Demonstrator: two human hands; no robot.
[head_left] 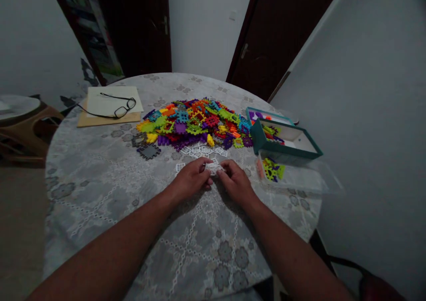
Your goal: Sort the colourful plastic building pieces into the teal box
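Observation:
My left hand (194, 177) and my right hand (235, 181) meet near the middle of the table, both closed on white plastic grid pieces (214, 168). Fingers and thumbs pinch these pieces from either side, partly covering them. Just beyond my fingertips lie several more loose white grid pieces (199, 150). Another white grid piece (180, 167) rests flat beside my left hand. Behind them rises a big heap of colourful interlocking plastic building pieces (195, 121), and a dark grey square piece (148, 151) lies at its near left.
On the right stand a green-edged box (286, 146) and a clear plastic container (299, 179), each holding some pieces. Another teal-rimmed tray (271, 115) sits behind. At the far left, black glasses (121, 110) lie on paper (115, 95). A patterned cloth (186, 248) covers the round table.

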